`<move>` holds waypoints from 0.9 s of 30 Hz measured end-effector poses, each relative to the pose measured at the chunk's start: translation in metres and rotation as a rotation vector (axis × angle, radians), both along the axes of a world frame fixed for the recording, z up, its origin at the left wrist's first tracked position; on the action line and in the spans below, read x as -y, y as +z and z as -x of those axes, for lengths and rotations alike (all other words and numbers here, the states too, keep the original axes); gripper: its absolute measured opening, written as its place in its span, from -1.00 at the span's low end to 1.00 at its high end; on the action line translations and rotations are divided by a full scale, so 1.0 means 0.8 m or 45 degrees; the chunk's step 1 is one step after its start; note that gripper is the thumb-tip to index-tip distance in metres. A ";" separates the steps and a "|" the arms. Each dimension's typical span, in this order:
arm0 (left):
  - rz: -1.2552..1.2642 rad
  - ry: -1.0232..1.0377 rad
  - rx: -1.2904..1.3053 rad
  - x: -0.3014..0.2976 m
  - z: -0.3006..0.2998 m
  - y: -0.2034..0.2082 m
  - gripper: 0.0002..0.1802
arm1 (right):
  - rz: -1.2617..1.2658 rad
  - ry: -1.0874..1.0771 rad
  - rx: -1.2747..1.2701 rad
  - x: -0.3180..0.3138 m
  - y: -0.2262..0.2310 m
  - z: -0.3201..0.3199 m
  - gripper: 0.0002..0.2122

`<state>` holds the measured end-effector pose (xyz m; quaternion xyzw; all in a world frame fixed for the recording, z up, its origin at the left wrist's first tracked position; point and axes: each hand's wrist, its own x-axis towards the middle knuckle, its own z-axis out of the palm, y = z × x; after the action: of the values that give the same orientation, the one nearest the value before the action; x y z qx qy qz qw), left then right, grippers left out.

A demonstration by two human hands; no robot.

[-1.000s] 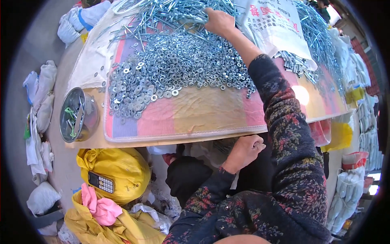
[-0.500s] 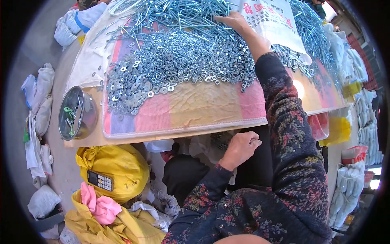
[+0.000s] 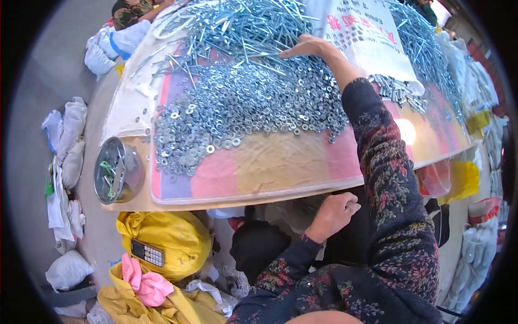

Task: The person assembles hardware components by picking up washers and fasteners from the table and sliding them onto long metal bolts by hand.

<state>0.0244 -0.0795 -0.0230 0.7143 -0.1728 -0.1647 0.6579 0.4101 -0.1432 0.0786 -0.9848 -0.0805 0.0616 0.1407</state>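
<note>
- Right hand [image 3: 308, 47] is stretched far across the table [image 3: 226, 202], palm down, fingers spread flat on the screws [image 3: 243, 27]. Nothing is clamped in it.
- Left hand [image 3: 335, 211] sits below the table's near edge, curled into a loose fist by the lap. Cannot tell whether anything is inside it.
- The 2 hands are well apart, with the tabletop between them.
- Screws lie in a loose heap at the far side of the table. Washers [image 3: 243, 105] spread in a wide band just nearer, touching the screw heap.
- The right forearm, in a dark floral sleeve [image 3: 388, 162], crosses over the washers' right end and hides part of them.
- White sack [image 3: 367, 38] lies just right of the right hand, partly on top of screws. More screws run past it along the far right rim.
- Striped cloth [image 3: 270, 164] covers the table. Its near strip is bare.
- Round metal tin [image 3: 116, 170] sits at the table's left corner with green bits inside.
- On the floor, left: yellow bag [image 3: 172, 232] carrying a small phone [image 3: 147, 252], and a pink cloth [image 3: 145, 283] beside it.
- White bundles [image 3: 67, 146] line the floor further left.
</note>
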 end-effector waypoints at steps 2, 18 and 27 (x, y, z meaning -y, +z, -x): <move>0.023 0.019 -0.001 0.006 0.000 0.009 -0.79 | 0.092 0.048 -0.017 -0.006 -0.008 -0.010 -0.17; 0.038 -0.072 0.068 0.040 0.007 -0.013 -0.84 | 0.089 -0.199 0.329 -0.029 -0.021 0.020 -0.38; -0.039 -0.127 -0.092 0.031 -0.013 -0.006 -0.82 | 0.073 -0.028 0.269 0.001 -0.002 -0.016 -0.56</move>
<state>0.0351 -0.1044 -0.0281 0.7083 -0.1819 -0.2257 0.6437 0.4227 -0.1439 0.0770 -0.9903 -0.0824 -0.0420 0.1039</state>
